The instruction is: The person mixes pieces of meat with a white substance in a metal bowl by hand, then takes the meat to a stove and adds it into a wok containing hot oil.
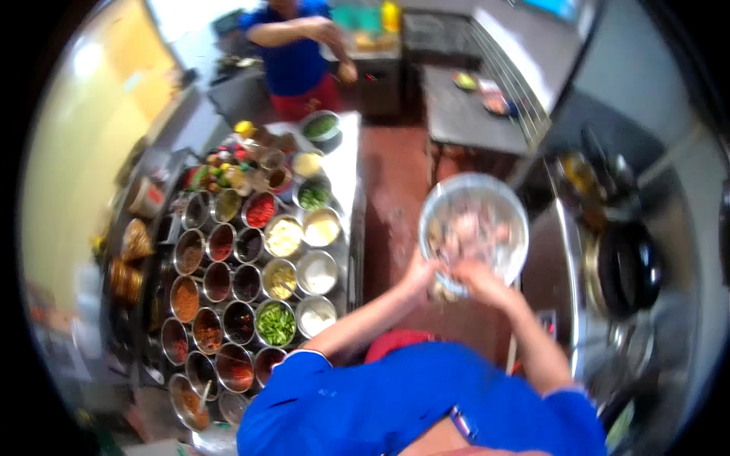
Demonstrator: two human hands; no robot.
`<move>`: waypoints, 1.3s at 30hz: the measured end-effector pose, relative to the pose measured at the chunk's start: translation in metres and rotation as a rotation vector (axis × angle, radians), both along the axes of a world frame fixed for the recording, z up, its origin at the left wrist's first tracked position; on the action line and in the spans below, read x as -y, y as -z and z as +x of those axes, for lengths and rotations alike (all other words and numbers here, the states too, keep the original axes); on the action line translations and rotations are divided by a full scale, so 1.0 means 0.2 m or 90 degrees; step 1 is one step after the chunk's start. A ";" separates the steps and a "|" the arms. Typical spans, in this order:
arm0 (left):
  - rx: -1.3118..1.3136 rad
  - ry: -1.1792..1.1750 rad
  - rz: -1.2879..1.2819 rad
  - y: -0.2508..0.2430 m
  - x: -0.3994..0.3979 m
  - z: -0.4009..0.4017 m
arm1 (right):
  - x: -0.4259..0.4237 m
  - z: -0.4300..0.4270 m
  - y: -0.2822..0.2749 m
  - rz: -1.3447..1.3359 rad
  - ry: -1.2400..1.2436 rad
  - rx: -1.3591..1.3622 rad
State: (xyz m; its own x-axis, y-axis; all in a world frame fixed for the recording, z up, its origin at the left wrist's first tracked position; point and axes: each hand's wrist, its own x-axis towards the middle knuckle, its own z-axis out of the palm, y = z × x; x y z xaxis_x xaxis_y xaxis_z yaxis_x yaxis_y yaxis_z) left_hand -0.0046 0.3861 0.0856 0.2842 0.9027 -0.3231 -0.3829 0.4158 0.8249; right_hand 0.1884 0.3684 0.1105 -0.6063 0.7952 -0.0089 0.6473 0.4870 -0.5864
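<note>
A large round metal bowl (pixel 519 228) is before me, over the aisle. Pale pinkish pieces that look like raw meat (pixel 470 228) lie in it in cloudy liquid. My left hand (pixel 423 275) grips the bowl's near left rim. Over the near rim, my right hand (pixel 482 280) also has hold of the bowl, its fingers on the inner side; blur hides the fingertips. Below that rim, a pale thing (pixel 447 292) is partly covered and too blurred to name.
Several metal pots of chopped greens (pixel 276 323), red chilli (pixel 260 211) and sauces crowd a steel counter (pixel 349 171) at left. A co-worker (pixel 296 57) stands beyond it. Right are a dark wok (pixel 627 271) and a steel counter edge (pixel 567 273). A steel table (pixel 473 119) stands ahead.
</note>
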 end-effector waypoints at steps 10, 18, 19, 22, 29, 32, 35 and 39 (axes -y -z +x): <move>0.080 -0.014 -0.190 0.15 0.29 0.09 | 0.17 0.14 0.15 -0.245 0.160 0.099; 0.048 0.032 0.038 0.18 0.24 0.15 | 0.10 0.17 0.10 0.117 0.269 0.084; 0.039 -0.002 0.031 0.21 0.34 0.15 | 0.07 0.17 0.11 0.194 0.189 0.105; -0.096 0.057 0.035 0.45 0.49 0.05 | 0.26 0.15 0.11 -0.114 0.236 -0.087; -0.004 0.107 -0.194 0.22 0.48 0.15 | 0.53 0.39 0.11 -0.162 0.429 -0.050; 0.014 0.140 -0.133 0.30 0.47 0.20 | 0.49 0.40 0.22 -0.141 0.493 -0.084; -0.010 0.172 -0.111 0.24 0.48 0.27 | 0.43 0.30 0.25 -0.173 0.520 0.033; 0.000 0.187 -0.085 0.11 0.52 0.33 | 0.44 0.17 0.29 -0.068 0.407 -0.033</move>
State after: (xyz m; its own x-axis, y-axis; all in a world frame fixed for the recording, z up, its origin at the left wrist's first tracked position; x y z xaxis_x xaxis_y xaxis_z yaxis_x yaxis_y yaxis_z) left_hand 0.0610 0.2825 0.0635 0.5263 0.7320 -0.4326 -0.2309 0.6127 0.7559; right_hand 0.2229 0.2810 0.0527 -0.0156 0.9957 -0.0918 0.7600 -0.0479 -0.6481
